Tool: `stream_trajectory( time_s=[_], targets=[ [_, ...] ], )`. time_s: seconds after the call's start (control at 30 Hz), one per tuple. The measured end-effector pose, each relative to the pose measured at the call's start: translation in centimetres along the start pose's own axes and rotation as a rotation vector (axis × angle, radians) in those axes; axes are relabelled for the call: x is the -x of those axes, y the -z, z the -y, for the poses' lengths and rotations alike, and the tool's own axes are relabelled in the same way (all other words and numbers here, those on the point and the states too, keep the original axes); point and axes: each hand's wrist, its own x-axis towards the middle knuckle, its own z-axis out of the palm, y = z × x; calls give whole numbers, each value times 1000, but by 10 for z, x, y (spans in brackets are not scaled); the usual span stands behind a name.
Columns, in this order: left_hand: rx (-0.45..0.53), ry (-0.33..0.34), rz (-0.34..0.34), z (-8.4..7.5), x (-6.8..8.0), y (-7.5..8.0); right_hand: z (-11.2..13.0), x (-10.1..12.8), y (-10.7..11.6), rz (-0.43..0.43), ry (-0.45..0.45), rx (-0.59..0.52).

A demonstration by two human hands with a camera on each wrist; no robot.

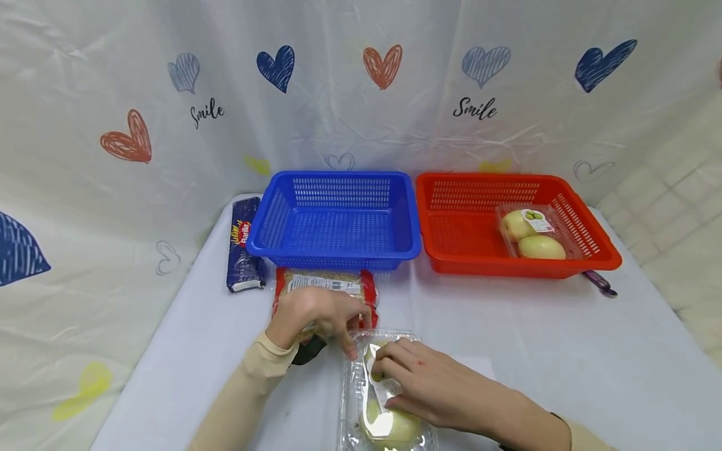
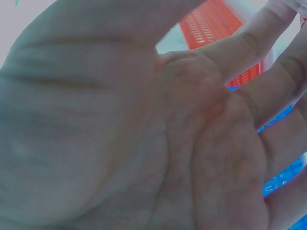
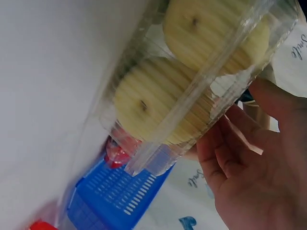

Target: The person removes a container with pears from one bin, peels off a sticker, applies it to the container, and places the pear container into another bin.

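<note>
The apple pack (image 1: 383,401), a clear clamshell, lies on the table (image 1: 564,351) at six o'clock, its near end cut off by the frame edge. The right hand (image 1: 434,385) rests on top, fingers curled over the label, hiding much of the lid; the right wrist view shows two apples (image 3: 192,62) through the plastic. The left hand (image 1: 318,316), at ten o'clock from the pack, touches its far corner with bent fingers; whether it pinches the rim is hard to tell. It covers part of a red packet (image 1: 324,285). Beyond stand a blue basket (image 1: 335,216), a red basket (image 1: 513,222) holding another apple pack (image 1: 533,235), and a pasta bag (image 1: 244,244) at eleven o'clock
</note>
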Motion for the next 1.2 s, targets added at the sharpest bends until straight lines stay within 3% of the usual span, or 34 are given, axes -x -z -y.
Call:
stream_trajectory(
  time_s=[0.1, 0.43, 0.57, 0.67, 0.73, 0.8, 0.9, 0.97, 1.1, 1.2],
  targets=[
    [30, 17, 2, 0, 1, 2, 3, 7, 4, 24, -9, -31],
    [-36, -19, -7, 2, 1, 7, 8, 19, 16, 160, 13, -236],
    [3, -41, -33, 5, 7, 7, 0, 15, 15, 91, 37, -228],
    [35, -113, -142, 12, 18, 13, -10, 8, 12, 7, -38, -183],
    [32, -173, -268, 21, 27, 20, -17, 2, 11, -15, -147, -165],
    [32, -182, -399, 30, 36, 27, -25, -4, 8, -18, -259, -151],
    [12, -144, -543, 43, 45, 33, -35, -14, 2, -10, -357, -137],
    [-22, -86, -573, 48, 46, 34, -41, -18, -1, 28, -392, -158],
    [-71, 55, -473, 51, 40, 33, -48, -25, -7, 164, -431, -273],
    [-74, 122, -389, 50, 36, 32, -53, -27, -9, 269, -446, -351]
  ],
)
